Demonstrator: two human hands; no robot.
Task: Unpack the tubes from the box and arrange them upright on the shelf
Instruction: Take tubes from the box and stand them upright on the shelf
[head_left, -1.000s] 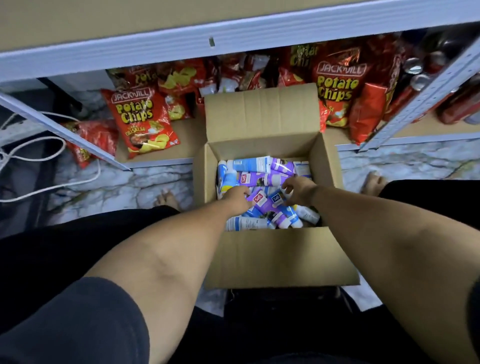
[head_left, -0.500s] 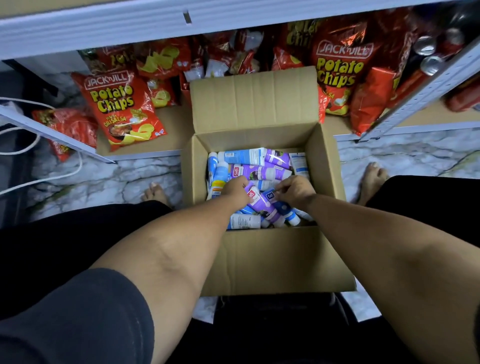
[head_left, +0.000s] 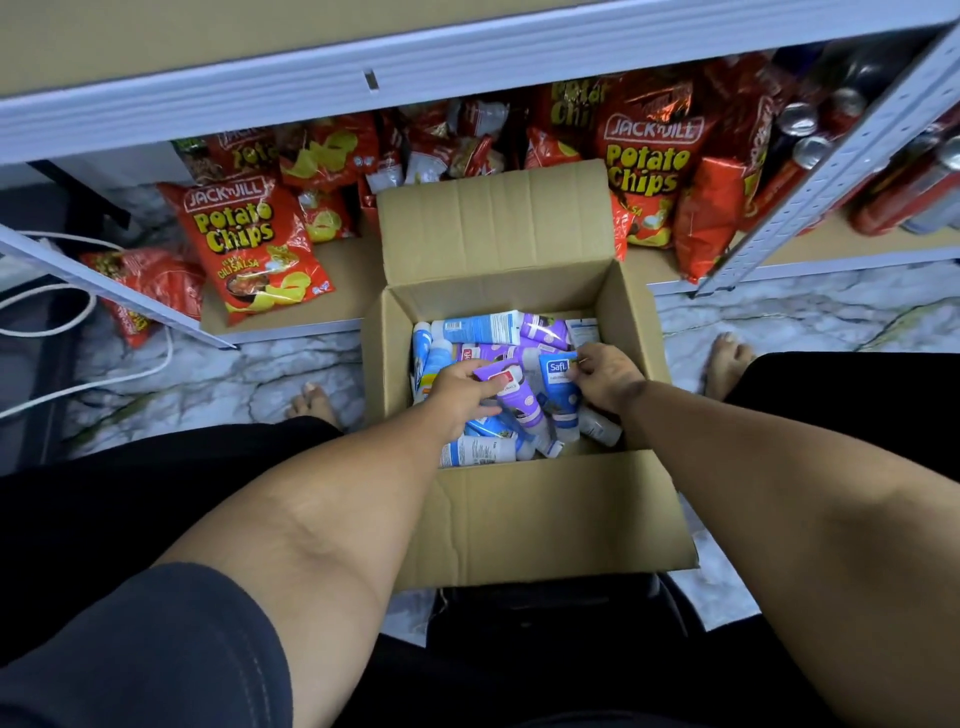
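An open cardboard box (head_left: 524, 519) stands on the floor between my legs, holding several blue and purple tubes lying in a loose pile (head_left: 488, 330). My left hand (head_left: 457, 392) grips a purple tube (head_left: 517, 397) near its crimped end, raised a little out of the pile. My right hand (head_left: 605, 376) pinches the top edge of a blue "Safi" tube (head_left: 558, 387), which hangs cap-down beside the purple one. Both hands are inside the box. The shelf (head_left: 363, 67) runs across the top of the view above the box.
The bottom shelf behind the box is packed with red potato chip bags (head_left: 249, 244) and cans (head_left: 800, 140) at the right. A slanted metal upright (head_left: 831, 171) stands at the right, another at the left. White cables (head_left: 78, 322) lie at the left. My bare feet rest on marble floor.
Both hands have closed on tubes and lifted them: the left raised a purple tube, the right pulled a blue tube up out of the pile.
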